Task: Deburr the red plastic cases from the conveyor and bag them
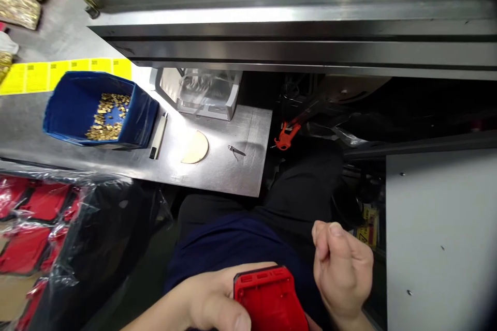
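At the lower middle, my left hand [217, 300] is closed round a red plastic housing [267, 302] with a black edge. Its hollow inside faces up, and small slots run along its top end. To the right of it, apart from the housing, my right hand [344, 269] is curled with thumb against fingers. Whatever those fingers hold, if anything, is hidden. On the metal table ahead, a blue bin [83, 106] contains many small brass pieces [106, 119].
Beside the bin lie a white-and-black pen-like tool [158, 137], a pale half-round piece [196, 148] and nail clippers [236, 150]. A clear-fronted drawer [207, 95] stands behind. A steel beam [295, 15] crosses above. Plastic-wrapped red parts [29, 248] sit left; a grey panel [442, 238] is right.
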A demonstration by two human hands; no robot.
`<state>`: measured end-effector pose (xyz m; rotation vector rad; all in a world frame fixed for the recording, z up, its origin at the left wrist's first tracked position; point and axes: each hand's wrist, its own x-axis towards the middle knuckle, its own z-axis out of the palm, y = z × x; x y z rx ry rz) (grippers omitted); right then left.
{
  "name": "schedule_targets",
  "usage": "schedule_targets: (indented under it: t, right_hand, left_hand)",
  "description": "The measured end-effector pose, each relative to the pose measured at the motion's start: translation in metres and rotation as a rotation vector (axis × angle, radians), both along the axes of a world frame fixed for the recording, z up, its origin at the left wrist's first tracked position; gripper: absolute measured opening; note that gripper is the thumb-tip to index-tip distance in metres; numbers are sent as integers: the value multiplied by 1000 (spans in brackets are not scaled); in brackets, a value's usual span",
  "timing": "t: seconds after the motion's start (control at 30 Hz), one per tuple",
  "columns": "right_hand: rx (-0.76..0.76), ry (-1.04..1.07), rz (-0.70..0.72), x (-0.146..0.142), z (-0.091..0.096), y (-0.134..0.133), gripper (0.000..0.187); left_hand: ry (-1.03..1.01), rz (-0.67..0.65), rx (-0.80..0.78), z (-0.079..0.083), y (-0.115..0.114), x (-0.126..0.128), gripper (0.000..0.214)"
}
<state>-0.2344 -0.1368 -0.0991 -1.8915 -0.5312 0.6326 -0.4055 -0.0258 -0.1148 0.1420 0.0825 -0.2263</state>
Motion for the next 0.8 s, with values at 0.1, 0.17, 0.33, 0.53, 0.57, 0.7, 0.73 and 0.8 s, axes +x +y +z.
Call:
schedule_targets:
  t: [0.1,0.17,0.33,0.53,0.57,0.7,0.73,0.8]
  right_hand:
    - [-211,-79,156,21,-18,9,33]
    - [-296,-142,323,31,-31,31,21]
    - [-279,-368,624,23,-66,124,23]
    - [-334,-430,777,7,-95,188,15]
    - [-328,-410,794,8,-96,187,12]
    - [-298,-294,840,14,-97,163,18]
    - [-307,-263,856,16,-97,156,18]
    - [-342,-216,880,18,-95,144,17]
  left_hand:
    - [1,95,65,2,0,-3,91]
    - [-5,178,71,2,2,-7,97]
    - [155,309,56,2,2,-27,92]
    - [303,435,103,3,-9,-54,96]
    - [313,452,103,3,-11,-56,96]
    - [345,485,45,-1,-14,-56,103]
    - [348,483,37,-3,-14,-55,106]
    - [354,467,41,-4,-13,-54,112]
